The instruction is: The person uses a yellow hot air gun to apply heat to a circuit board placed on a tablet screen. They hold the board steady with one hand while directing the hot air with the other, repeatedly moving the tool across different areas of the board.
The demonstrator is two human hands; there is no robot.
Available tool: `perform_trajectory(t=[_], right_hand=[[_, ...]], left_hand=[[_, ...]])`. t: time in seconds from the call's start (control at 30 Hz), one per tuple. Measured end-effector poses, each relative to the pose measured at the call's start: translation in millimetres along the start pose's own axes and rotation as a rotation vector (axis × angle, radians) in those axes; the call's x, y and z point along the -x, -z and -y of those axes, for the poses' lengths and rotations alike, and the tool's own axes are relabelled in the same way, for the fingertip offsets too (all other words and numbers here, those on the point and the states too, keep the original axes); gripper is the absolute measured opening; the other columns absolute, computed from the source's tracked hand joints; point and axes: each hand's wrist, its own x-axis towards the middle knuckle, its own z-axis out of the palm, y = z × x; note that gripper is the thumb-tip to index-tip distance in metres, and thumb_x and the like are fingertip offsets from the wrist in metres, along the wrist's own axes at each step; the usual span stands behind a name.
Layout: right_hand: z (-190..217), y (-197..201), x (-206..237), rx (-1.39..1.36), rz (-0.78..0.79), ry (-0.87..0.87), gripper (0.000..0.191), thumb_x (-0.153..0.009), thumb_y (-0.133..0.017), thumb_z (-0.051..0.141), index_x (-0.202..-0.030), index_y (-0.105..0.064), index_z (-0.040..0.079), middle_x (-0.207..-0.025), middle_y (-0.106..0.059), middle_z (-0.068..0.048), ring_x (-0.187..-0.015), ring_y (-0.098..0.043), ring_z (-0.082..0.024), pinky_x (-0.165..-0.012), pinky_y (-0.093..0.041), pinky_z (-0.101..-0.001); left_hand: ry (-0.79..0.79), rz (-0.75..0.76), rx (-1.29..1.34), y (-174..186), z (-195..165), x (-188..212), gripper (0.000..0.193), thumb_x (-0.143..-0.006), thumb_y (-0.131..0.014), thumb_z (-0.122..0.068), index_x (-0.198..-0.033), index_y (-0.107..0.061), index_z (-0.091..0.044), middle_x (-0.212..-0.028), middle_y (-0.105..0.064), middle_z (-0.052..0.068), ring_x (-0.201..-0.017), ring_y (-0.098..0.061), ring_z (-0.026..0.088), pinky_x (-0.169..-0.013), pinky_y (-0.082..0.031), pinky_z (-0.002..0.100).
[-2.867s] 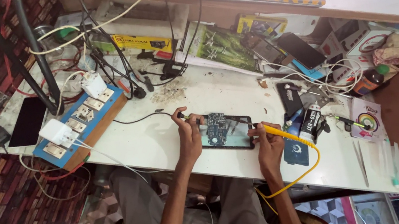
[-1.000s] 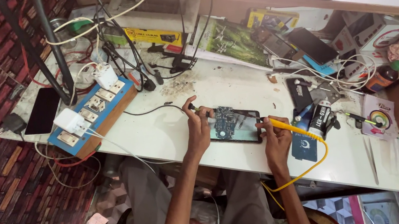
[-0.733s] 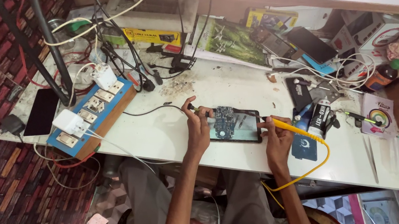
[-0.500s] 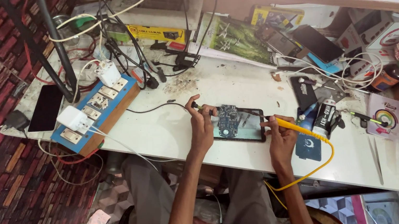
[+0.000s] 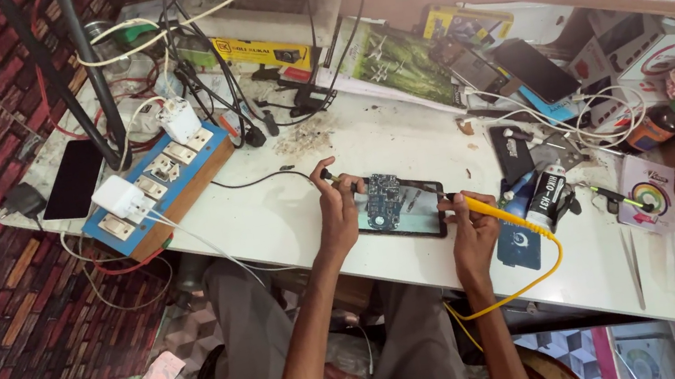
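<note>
- An opened phone (image 5: 398, 207) lies flat on the white table (image 5: 288, 215), near the middle of the frame. Its back is off and a small blue circuit board (image 5: 382, 201) shows inside.
- The left hand (image 5: 336, 207) is at the left end of the phone. Its fingers are pinched around a thin dark tool (image 5: 343, 181) that points at the board.
- The right hand (image 5: 472, 227) is at the right end of the phone. Its fingers are closed around a yellow soldering iron (image 5: 488, 210), held like a pencil. The tip points toward the phone.
- A yellow cord (image 5: 538, 275) loops down from the iron, past the table edge in the lower right.
- The phone looks light, thin and stiff. The open inside looks easy to break, so it is best held by its outer edges, not by the board.
- The iron is best held by its yellow handle, away from the tip.
- A blue power strip (image 5: 155, 190) with white plugs sits at the left of the frame.
- Another dark phone (image 5: 73, 178) lies further left.
</note>
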Motion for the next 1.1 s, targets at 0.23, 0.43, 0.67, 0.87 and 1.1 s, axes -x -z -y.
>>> perform_trajectory(t=[0.23,0.43,0.67,0.87,1.1], right_hand=[[0.0,0.5,1.3,0.013,0.015,0.014,0.02,-0.106,-0.061,0.021,-0.11,-0.057,0.002,-0.093,-0.076,-0.012,-0.089,-0.074,-0.016,-0.072,-0.054,-0.0244],[0.7,-0.3,0.8,0.012,0.008,0.013,0.02,-0.106,-0.061,0.022,-0.11,-0.057,0.002,-0.094,-0.075,-0.012,-0.089,-0.074,-0.016,-0.072,-0.054,-0.0244],[5.6,-0.5,2.3,0.047,0.021,0.022,0.021,-0.106,-0.061,0.022,-0.111,-0.057,0.002,-0.093,-0.075,-0.012,-0.09,-0.074,-0.016,-0.072,-0.055,-0.0249],[6.7,-1.5,1.7,0.01,0.025,0.031,0.022,-0.106,-0.061,0.023,-0.109,-0.058,0.001,-0.092,-0.074,-0.011,-0.089,-0.074,-0.016,-0.072,-0.055,-0.0251],[0.5,-0.4,0.3,0.017,-0.007,0.022,0.021,-0.106,-0.062,0.022,-0.108,-0.059,0.002,-0.087,-0.074,-0.01,-0.083,-0.072,-0.012,-0.07,-0.054,-0.0241]], left_hand=[[0.017,-0.008,-0.019,0.5,-0.7,0.9,0.047,-0.112,-0.037,-0.04,-0.146,-0.024,-0.01,-0.083,-0.062,0.005,-0.066,-0.045,0.01,-0.062,-0.041,0.027],[-0.008,-0.007,0.014,0.1,1.4,0.6,0.048,-0.113,-0.038,-0.043,-0.145,-0.024,-0.01,-0.084,-0.061,0.005,-0.068,-0.046,0.01,-0.064,-0.041,0.027],[-0.006,0.001,-0.004,0.6,1.3,0.9,0.046,-0.114,-0.036,-0.041,-0.146,-0.024,-0.011,-0.085,-0.062,0.005,-0.069,-0.046,0.01,-0.066,-0.042,0.027],[0.022,0.017,0.001,1.5,-1.9,-0.6,0.045,-0.111,-0.035,-0.04,-0.145,-0.024,-0.011,-0.085,-0.062,0.005,-0.069,-0.047,0.011,-0.063,-0.042,0.029],[-0.034,0.009,-0.035,0.6,-2.2,-0.2,0.043,-0.114,-0.036,-0.037,-0.145,-0.024,-0.009,-0.084,-0.062,0.006,-0.079,-0.055,0.013,-0.076,-0.046,0.03]])
